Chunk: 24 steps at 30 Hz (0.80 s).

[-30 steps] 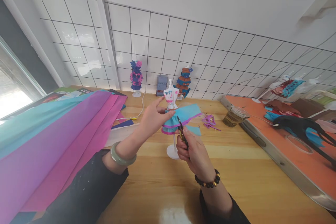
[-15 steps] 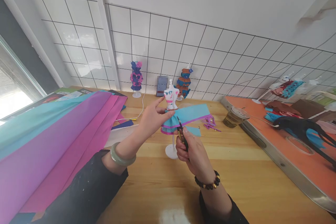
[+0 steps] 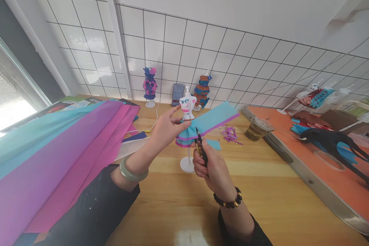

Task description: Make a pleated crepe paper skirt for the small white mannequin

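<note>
My left hand (image 3: 170, 125) presses a light-blue strip (image 3: 216, 117) with a purple edge against the waist of a small white mannequin (image 3: 187, 107), thumb in front and fingers partly hidden behind. The strip is gathered under the thumb, and its free end sticks out to the upper right. My right hand (image 3: 211, 161) is closed around dark scissors (image 3: 198, 140) with gold-coloured parts, pointing upward. Their blades are at the strip, just right of the gathers. Below, a layered blue skirt (image 3: 184, 143) with purple trim hangs above the round stand base (image 3: 188, 164).
Blue, purple and pink sheets (image 3: 72, 153) are piled at left. Purple scraps (image 3: 230, 133) and a blue piece (image 3: 212, 145) lie right of the stand. Behind are a phone (image 3: 178, 95) and two dressed mannequins. A cup (image 3: 258, 128) and a glue gun (image 3: 323, 138) are at right.
The strip's free end has swung upward and slightly right. The mannequin has shifted a touch left. Both hands have stayed nearly in place, with the scissors still at the strip.
</note>
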Motion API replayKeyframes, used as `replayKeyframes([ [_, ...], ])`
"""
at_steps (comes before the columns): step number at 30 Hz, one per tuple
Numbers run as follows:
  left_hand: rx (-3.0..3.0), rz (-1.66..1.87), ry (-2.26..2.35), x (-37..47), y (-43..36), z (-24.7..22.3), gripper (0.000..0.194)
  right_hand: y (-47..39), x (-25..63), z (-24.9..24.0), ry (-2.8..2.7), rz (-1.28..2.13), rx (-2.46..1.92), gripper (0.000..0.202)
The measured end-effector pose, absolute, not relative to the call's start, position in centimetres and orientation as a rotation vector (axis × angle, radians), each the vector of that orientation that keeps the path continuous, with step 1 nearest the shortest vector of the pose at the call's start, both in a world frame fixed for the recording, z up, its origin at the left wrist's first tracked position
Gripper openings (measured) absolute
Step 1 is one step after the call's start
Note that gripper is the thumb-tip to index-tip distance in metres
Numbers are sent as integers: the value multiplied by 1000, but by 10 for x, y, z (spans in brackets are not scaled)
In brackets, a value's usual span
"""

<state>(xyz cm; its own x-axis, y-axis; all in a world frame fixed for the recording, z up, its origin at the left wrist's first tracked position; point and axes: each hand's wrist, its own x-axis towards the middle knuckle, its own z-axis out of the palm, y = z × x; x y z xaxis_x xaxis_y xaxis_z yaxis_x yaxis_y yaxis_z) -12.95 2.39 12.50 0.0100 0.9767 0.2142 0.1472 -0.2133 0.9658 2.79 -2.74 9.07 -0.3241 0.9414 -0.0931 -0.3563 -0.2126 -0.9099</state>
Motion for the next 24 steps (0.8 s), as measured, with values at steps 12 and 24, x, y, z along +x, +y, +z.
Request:
replayKeyframes([
  [12,1469,1300,1233,-133,26,125,77,-28,27,91,-1067,1675,-919,39],
  [24,1479,1291,1245,-133,26,127,77,-30,28,89,-1085,1627,-929,36],
])
